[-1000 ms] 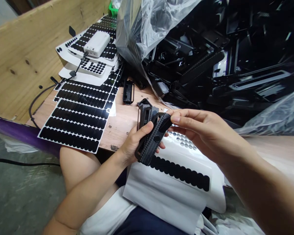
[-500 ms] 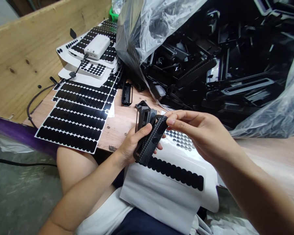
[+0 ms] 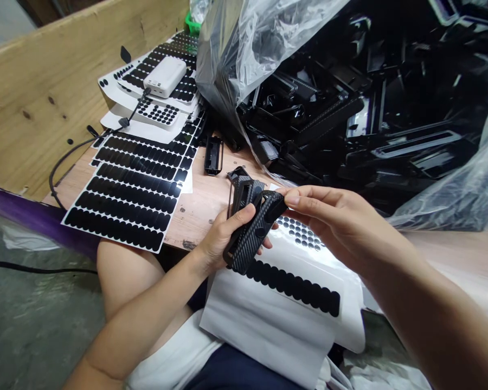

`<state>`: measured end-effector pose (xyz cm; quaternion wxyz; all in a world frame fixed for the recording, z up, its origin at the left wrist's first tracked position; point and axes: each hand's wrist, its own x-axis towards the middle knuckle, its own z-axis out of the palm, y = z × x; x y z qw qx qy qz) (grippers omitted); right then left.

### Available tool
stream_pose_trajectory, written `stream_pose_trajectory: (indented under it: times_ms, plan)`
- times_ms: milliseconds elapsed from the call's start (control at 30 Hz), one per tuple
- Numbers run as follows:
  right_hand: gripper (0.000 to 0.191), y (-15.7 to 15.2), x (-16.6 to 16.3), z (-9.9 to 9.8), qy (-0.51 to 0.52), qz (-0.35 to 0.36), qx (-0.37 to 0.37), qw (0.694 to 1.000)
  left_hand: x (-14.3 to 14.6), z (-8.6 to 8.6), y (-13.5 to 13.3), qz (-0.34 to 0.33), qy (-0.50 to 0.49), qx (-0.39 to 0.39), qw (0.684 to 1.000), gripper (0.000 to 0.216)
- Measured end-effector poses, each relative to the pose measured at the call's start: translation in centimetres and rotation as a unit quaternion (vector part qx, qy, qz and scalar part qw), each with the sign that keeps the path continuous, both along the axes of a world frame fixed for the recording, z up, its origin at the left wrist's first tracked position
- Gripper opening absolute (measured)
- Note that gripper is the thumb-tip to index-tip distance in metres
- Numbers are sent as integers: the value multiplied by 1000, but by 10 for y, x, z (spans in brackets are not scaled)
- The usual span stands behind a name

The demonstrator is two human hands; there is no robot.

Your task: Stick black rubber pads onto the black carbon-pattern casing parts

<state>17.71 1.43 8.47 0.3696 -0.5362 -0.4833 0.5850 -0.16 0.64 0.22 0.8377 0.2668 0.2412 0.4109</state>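
**Holds a carbon-patterned piece in both hands above a partly used-looking sheet**

Leaves plenty to handle, judging by the clear plastic bag point(image 3: 264, 32) in the upper right of the frame, crammed with black parts point(image 3: 317, 124). Has a white sheet point(image 3: 321, 264) spread at lower centre, with a row of black ovals point(image 3: 295, 287) left on it and small pale circles point(image 3: 303, 234) higher up, perhaps spots already peeled. Grips the carbon-patterned piece point(image 3: 244, 249) at the centre of the frame with the left hand point(image 3: 222, 238), with thumb pressed on top and fingers curled beneath. Pinches its upper right end between thumb and forefinger of the right hand point(image 3: 333, 216); cannot tell whether pinching a dark sticker there too. Shows one round black disc point(image 3: 261, 233) on the near face, so seems at least begun; cannot tell how much is left.

Includes around this a wooden board point(image 3: 65, 97) along the upper left, then the tabletop point(image 3: 195, 216), then sheets of black ovals point(image 3: 126, 206) at left, with a white power bank point(image 3: 165, 77) on top and a dark cable point(image 3: 61, 154) trailing off it. Includes also a small black frame point(image 3: 213, 156) at upper centre. Crowds the space beyond the right hand with bulging plastic, the likeliest hindrance.
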Motion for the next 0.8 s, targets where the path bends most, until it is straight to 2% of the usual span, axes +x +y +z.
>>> stream_pose_trajectory:
  times_ms: [400, 633, 800]
  plan:
    - [29, -2, -3, 3, -29, 12, 24, 999, 0, -2, 0, 3, -3, -1, 1000, 57]
    - [37, -4, -6, 3, -72, -19, 59, 995, 0, -1, 0, 2, 2, 2, 1000, 63]
    - [33, -6, -5, -1, -90, -20, 89, 992, 0, -1, 0, 0, -2, -8, 1000, 62]
